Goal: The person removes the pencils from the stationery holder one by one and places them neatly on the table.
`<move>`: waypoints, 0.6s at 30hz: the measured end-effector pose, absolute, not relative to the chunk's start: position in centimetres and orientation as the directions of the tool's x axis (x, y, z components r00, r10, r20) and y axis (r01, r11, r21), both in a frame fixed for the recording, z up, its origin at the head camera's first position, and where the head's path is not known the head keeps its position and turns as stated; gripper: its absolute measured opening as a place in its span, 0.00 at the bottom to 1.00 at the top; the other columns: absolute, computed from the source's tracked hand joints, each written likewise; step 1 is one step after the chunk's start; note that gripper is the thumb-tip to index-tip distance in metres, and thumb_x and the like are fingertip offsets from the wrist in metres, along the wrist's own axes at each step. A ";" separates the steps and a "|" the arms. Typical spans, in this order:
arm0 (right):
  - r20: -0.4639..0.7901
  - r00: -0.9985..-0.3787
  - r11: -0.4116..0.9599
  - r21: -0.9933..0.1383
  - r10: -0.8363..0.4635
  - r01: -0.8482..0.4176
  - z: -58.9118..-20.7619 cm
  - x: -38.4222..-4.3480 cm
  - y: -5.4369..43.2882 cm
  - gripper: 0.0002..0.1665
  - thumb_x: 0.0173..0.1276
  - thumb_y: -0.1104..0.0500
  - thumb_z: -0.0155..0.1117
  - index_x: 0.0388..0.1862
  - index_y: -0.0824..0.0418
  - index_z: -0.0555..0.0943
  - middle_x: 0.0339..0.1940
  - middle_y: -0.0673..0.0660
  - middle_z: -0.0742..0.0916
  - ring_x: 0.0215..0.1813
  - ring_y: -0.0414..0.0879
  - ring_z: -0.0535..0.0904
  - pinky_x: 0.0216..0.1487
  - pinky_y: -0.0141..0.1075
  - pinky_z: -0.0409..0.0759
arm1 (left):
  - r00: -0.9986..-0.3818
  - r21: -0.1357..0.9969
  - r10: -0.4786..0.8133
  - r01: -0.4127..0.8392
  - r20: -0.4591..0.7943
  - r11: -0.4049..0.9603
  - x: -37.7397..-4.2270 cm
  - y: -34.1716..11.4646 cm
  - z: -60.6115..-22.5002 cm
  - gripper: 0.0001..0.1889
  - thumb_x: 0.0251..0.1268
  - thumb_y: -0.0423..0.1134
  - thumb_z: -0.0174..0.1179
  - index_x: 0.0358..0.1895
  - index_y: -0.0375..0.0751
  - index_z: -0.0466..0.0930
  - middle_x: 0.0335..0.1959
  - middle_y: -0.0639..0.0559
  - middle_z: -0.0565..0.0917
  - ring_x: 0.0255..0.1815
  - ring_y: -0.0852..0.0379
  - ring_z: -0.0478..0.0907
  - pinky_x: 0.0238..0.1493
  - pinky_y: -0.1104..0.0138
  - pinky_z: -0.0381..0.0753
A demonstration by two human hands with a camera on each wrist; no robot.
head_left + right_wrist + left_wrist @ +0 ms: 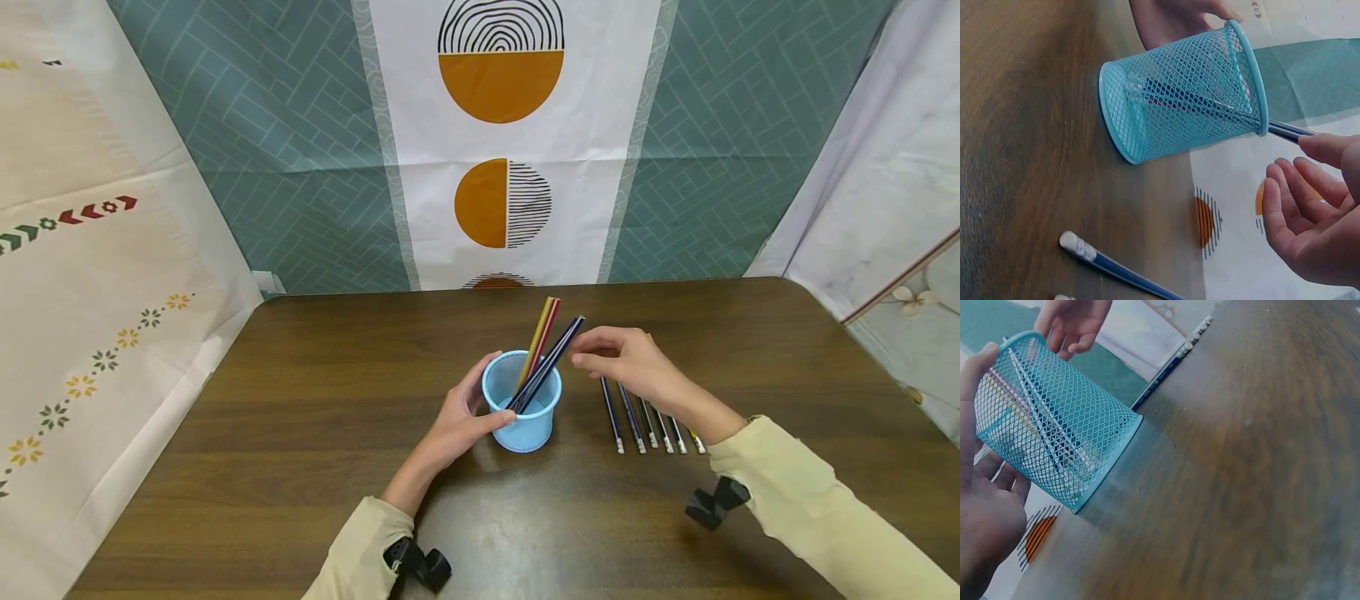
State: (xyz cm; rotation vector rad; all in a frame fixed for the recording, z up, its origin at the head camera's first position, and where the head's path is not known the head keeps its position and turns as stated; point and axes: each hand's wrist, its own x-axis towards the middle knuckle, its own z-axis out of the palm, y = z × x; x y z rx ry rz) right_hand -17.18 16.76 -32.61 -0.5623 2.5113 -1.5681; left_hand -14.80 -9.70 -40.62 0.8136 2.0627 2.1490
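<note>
A light blue mesh pencil cup [527, 433] stands upright on the table. My left hand [459, 417] holds it from the left, thumb at the near rim and fingers around the far side. Inside lean a yellow pencil [534, 340], a red pencil [550, 327] and several dark blue pencils [555, 354], their upper ends above the rim. Just right of those ends is my right hand [626, 358], fingers loosely bent and nothing held. In the right wrist view its thumb [1325, 149] overlaps the dark pencils' ends.
A row of several pencils [632, 421] lies on the brown table [337, 400] under and beside my right hand, white eraser ends toward me. Patterned cloths hang behind the table [300, 167] and along both sides.
</note>
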 end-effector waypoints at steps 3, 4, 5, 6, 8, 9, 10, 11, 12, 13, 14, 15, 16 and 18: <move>0.083 -0.923 0.364 -0.903 -0.376 -0.230 -32.9 -17.2 16.5 0.17 0.66 0.62 0.66 0.49 0.72 0.81 0.43 0.61 0.85 0.42 0.53 0.81 0.43 0.44 0.82 | -0.860 0.943 0.387 0.315 0.332 -0.108 -14.8 -9.7 -40.7 0.47 0.56 0.43 0.71 0.73 0.29 0.54 0.66 0.36 0.69 0.66 0.42 0.65 0.68 0.48 0.57; 0.080 -0.923 0.357 -0.907 -0.375 -0.224 -33.0 -17.2 16.4 0.16 0.66 0.62 0.66 0.48 0.72 0.81 0.43 0.61 0.85 0.42 0.54 0.81 0.43 0.45 0.82 | -0.861 0.943 0.386 0.316 0.333 -0.108 -14.8 -9.7 -40.7 0.47 0.56 0.44 0.71 0.73 0.29 0.54 0.66 0.36 0.69 0.66 0.42 0.65 0.68 0.48 0.57; 0.077 -0.924 0.346 -0.913 -0.376 -0.217 -33.1 -17.3 16.3 0.16 0.65 0.62 0.67 0.48 0.72 0.81 0.42 0.60 0.85 0.43 0.55 0.81 0.43 0.46 0.82 | -0.861 0.943 0.385 0.316 0.332 -0.107 -14.8 -9.7 -40.7 0.47 0.56 0.44 0.72 0.73 0.29 0.54 0.66 0.36 0.69 0.66 0.42 0.65 0.68 0.49 0.58; 0.071 -0.925 0.338 -0.918 -0.373 -0.207 -33.2 -17.3 16.2 0.16 0.65 0.62 0.67 0.47 0.73 0.81 0.42 0.60 0.85 0.43 0.55 0.81 0.43 0.46 0.82 | -0.861 0.943 0.384 0.316 0.332 -0.106 -14.9 -9.7 -40.7 0.47 0.56 0.44 0.72 0.73 0.29 0.55 0.65 0.37 0.69 0.66 0.42 0.65 0.68 0.49 0.58; 0.057 -0.928 0.319 -0.930 -0.367 -0.183 -33.3 -17.3 15.9 0.16 0.64 0.63 0.67 0.46 0.73 0.81 0.41 0.60 0.85 0.43 0.54 0.80 0.43 0.46 0.82 | -0.861 0.943 0.386 0.316 0.331 -0.104 -14.9 -9.7 -40.7 0.46 0.56 0.44 0.71 0.73 0.30 0.55 0.65 0.37 0.69 0.65 0.42 0.65 0.68 0.48 0.58; 0.051 -0.930 0.309 -0.935 -0.365 -0.172 -33.4 -17.3 15.7 0.16 0.64 0.63 0.68 0.46 0.73 0.80 0.40 0.60 0.85 0.42 0.52 0.80 0.43 0.46 0.82 | -0.861 0.943 0.386 0.316 0.331 -0.103 -14.9 -9.7 -40.8 0.46 0.56 0.44 0.71 0.73 0.30 0.55 0.65 0.37 0.69 0.65 0.42 0.65 0.68 0.48 0.58; 0.045 -0.932 0.302 -0.939 -0.360 -0.162 -33.4 -17.4 15.6 0.16 0.64 0.63 0.68 0.46 0.73 0.80 0.40 0.60 0.85 0.42 0.50 0.80 0.43 0.47 0.82 | -0.861 0.943 0.386 0.316 0.330 -0.102 -14.9 -9.7 -40.7 0.46 0.56 0.44 0.71 0.73 0.30 0.55 0.65 0.37 0.69 0.65 0.42 0.65 0.68 0.48 0.58; 0.039 -0.934 0.297 -0.943 -0.355 -0.152 -33.5 -17.4 15.5 0.16 0.63 0.63 0.69 0.45 0.73 0.80 0.39 0.60 0.85 0.42 0.50 0.80 0.43 0.47 0.82 | -0.861 0.943 0.388 0.316 0.330 -0.102 -14.9 -9.7 -40.8 0.46 0.56 0.44 0.71 0.73 0.30 0.55 0.65 0.37 0.69 0.65 0.42 0.65 0.68 0.48 0.58; 0.034 -0.936 0.293 -0.945 -0.349 -0.144 -33.5 -17.4 15.3 0.16 0.63 0.62 0.69 0.45 0.73 0.80 0.39 0.60 0.85 0.41 0.49 0.80 0.43 0.47 0.82 | -0.860 0.943 0.389 0.316 0.330 -0.102 -14.9 -9.8 -40.8 0.46 0.56 0.44 0.71 0.73 0.30 0.55 0.65 0.37 0.69 0.65 0.42 0.65 0.68 0.48 0.58; 0.030 -0.938 0.292 -0.946 -0.346 -0.138 -33.5 -17.4 15.2 0.16 0.63 0.62 0.69 0.45 0.73 0.81 0.39 0.59 0.85 0.40 0.48 0.80 0.43 0.47 0.82 | -0.860 0.943 0.390 0.316 0.329 -0.101 -14.9 -9.8 -40.8 0.46 0.56 0.44 0.71 0.73 0.30 0.55 0.65 0.37 0.70 0.65 0.42 0.65 0.68 0.48 0.57; 0.028 -0.940 0.292 -0.947 -0.341 -0.134 -33.6 -17.3 15.1 0.16 0.63 0.62 0.69 0.45 0.73 0.81 0.38 0.59 0.85 0.40 0.48 0.80 0.43 0.48 0.82 | -0.860 0.944 0.391 0.316 0.329 -0.099 -14.9 -9.8 -40.8 0.46 0.57 0.44 0.71 0.73 0.30 0.55 0.65 0.38 0.70 0.65 0.43 0.65 0.68 0.48 0.57; 0.026 -0.941 0.294 -0.947 -0.336 -0.131 -33.6 -17.3 15.0 0.16 0.62 0.62 0.70 0.44 0.73 0.81 0.38 0.59 0.85 0.40 0.49 0.80 0.42 0.48 0.82 | -0.860 0.944 0.391 0.316 0.328 -0.096 -14.9 -9.8 -40.8 0.46 0.56 0.44 0.71 0.73 0.30 0.55 0.65 0.38 0.70 0.66 0.43 0.65 0.68 0.48 0.57; 0.023 -0.944 0.295 -0.947 -0.330 -0.126 -33.7 -17.4 14.9 0.16 0.62 0.62 0.70 0.44 0.73 0.81 0.37 0.59 0.85 0.39 0.49 0.80 0.42 0.48 0.82 | -0.860 0.944 0.391 0.316 0.327 -0.095 -14.9 -9.8 -40.8 0.46 0.56 0.45 0.71 0.73 0.30 0.55 0.66 0.39 0.70 0.66 0.44 0.65 0.68 0.48 0.57; 0.023 -0.945 0.289 -0.949 -0.326 -0.123 -33.7 -17.3 14.7 0.16 0.62 0.61 0.70 0.43 0.73 0.81 0.36 0.58 0.85 0.39 0.49 0.79 0.41 0.48 0.82 | -0.860 0.944 0.393 0.318 0.327 -0.091 -14.9 -9.8 -40.8 0.46 0.56 0.45 0.71 0.73 0.31 0.55 0.66 0.39 0.70 0.66 0.44 0.65 0.68 0.48 0.57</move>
